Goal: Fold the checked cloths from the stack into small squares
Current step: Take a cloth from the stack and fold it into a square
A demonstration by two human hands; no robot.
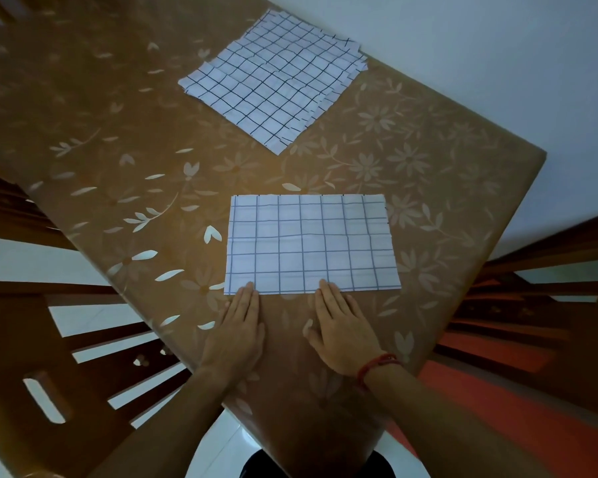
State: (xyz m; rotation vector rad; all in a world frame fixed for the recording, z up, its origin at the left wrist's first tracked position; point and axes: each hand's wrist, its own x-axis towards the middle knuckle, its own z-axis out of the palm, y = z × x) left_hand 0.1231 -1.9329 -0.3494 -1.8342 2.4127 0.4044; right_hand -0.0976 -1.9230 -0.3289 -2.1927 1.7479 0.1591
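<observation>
A white checked cloth [310, 243] lies flat as a wide rectangle on the brown flowered table [118, 160], straight in front of me. My left hand [237, 331] rests palm down, fingers together, with its fingertips touching the cloth's near edge at the left. My right hand [344, 327], a red string on its wrist, lies flat the same way with fingertips on the near edge around the middle. Neither hand grips anything. A stack of checked cloths [275, 77] sits at the far side of the table, turned at an angle.
Wooden chairs stand at the left [42, 357] and at the right [549, 291], close to the table's edges. A pale wall [480, 46] runs behind the table's far right edge. Bare tabletop lies between the cloth and the stack.
</observation>
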